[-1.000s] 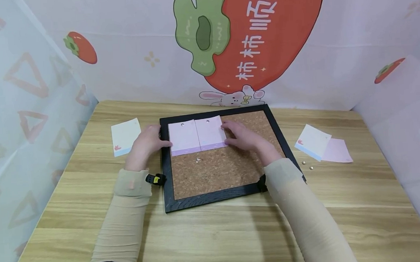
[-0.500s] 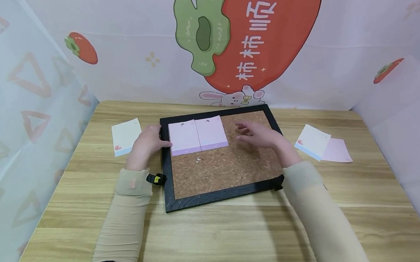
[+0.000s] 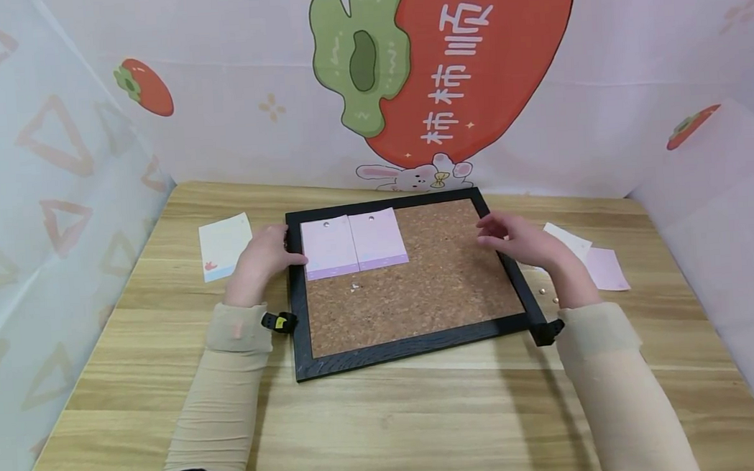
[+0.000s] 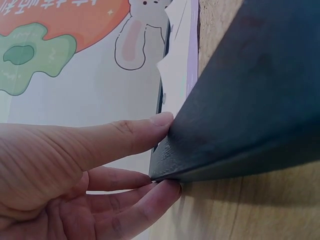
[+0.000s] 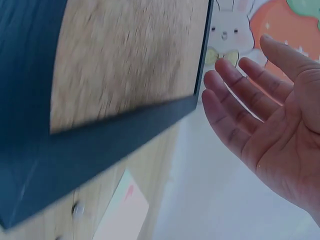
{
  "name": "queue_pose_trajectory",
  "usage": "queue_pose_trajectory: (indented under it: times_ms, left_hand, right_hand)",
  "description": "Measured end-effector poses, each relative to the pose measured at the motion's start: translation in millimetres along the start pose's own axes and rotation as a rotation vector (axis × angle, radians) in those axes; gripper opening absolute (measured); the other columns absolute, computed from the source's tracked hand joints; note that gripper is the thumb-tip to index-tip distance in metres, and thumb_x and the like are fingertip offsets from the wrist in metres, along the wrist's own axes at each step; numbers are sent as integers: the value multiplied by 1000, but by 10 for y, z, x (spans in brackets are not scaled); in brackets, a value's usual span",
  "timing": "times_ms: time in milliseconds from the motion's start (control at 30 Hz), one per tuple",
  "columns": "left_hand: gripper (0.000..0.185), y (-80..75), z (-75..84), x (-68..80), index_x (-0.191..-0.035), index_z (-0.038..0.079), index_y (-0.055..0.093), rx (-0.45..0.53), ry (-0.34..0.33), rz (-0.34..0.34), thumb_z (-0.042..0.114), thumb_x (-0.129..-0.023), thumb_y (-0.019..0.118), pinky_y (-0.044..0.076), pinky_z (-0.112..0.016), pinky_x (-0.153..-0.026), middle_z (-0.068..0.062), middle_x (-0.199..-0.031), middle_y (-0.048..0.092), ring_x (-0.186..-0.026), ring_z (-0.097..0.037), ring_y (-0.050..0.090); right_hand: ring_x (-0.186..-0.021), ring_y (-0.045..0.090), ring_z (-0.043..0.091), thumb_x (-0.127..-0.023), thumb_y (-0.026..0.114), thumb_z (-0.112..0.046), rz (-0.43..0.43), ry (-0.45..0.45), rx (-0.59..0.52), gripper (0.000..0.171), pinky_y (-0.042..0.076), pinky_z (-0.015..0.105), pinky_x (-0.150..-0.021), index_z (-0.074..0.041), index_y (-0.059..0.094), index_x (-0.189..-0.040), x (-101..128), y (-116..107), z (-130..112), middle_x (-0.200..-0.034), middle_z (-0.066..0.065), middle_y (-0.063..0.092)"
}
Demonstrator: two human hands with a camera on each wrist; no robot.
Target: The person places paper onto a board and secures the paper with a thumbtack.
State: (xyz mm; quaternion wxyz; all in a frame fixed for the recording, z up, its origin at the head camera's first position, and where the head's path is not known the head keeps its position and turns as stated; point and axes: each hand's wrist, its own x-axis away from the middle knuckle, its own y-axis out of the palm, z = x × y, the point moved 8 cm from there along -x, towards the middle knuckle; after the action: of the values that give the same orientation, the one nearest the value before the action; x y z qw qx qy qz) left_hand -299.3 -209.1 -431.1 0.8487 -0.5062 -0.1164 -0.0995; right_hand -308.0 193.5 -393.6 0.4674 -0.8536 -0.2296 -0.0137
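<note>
A corkboard [image 3: 420, 298] with a black wooden frame lies on the table. My left hand [image 3: 263, 260] grips its left edge; the left wrist view shows the thumb on top of the frame [image 4: 215, 130] and fingers against its outer side. Two pink-and-purple note cards [image 3: 379, 240] are fixed side by side at the board's upper left, each with a pin near its top. Over the board's right edge hovers my right hand [image 3: 523, 241], fingers loosely bent and holding nothing. In the right wrist view this hand [image 5: 270, 110] has its palm and spread fingers exposed.
Left of the board lies a white card [image 3: 224, 237]. To the right are a white card [image 3: 572, 239], partly behind my right hand, and a pink card [image 3: 607, 270]. Two small pins [image 3: 542, 291] lie near them. A clear pin-like piece [image 3: 356, 287] is on the cork.
My right hand has left the right-hand pink card and moved rightward across the cork to the frame's right edge. The left hand has stayed on the frame.
</note>
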Motion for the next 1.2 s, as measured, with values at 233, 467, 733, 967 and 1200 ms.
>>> queue_pose_trajectory:
  times_ms: [233,467,733,967,1200]
  left_hand:
    - [81,3,-8,-3,-149,-12,32,1,0,-3,26,-90,73,37,-57,-115,-35,-150,39,-138,-47,42]
    - [82,10,-31,-17,-149,-12,32,-9,0,-3,27,-90,73,37,-57,-114,-35,-151,39,-138,-47,41]
    - [81,12,-22,-25,-149,-13,32,-15,3,-1,27,-90,73,38,-57,-114,-35,-150,40,-138,-47,42]
    - [81,21,-26,-27,-150,-11,32,-4,-8,-5,27,-90,73,38,-57,-114,-34,-151,40,-138,-46,43]
    - [81,18,-11,-22,-150,-12,31,-9,-5,-11,26,-91,72,38,-57,-114,-35,-150,40,-138,-47,43]
  right_hand:
    - [-114,62,40,-104,53,-26,97,54,-36,45,53,48,-91,6,51,-135,158,-238,349,-126,27,62]
    - [-123,52,48,-103,51,-34,184,219,-7,55,46,58,-96,6,44,-141,327,-417,728,-131,32,56]
    - [-125,44,55,-95,66,-24,192,286,96,67,38,65,-104,10,37,-144,371,-362,991,-137,38,46]
    - [-132,32,60,-87,73,-16,209,279,182,73,28,68,-111,13,37,-142,366,-323,1123,-142,43,37]
    - [-135,23,63,-87,72,-18,177,343,190,79,23,70,-113,13,29,-146,389,-267,1250,-147,45,27]
